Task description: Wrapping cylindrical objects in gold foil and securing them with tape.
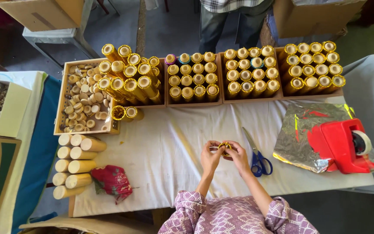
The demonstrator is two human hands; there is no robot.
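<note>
My left hand [211,157] and my right hand [238,157] meet over the white-covered table [165,147], both gripping one gold-foil-wrapped tube [225,148] seen end-on between the fingers. Blue-handled scissors [257,155] lie just right of my right hand. Several trays of gold-wrapped tubes [193,80] line the table's far edge.
A wooden box of small round wooden plugs [83,102] sits far left, bare tan tubes [73,164] and a red cloth [111,181] near left. Silver foil sheets [301,134] and a red tape dispenser [340,145] lie at the right. Another person's legs [230,21] stand beyond the table.
</note>
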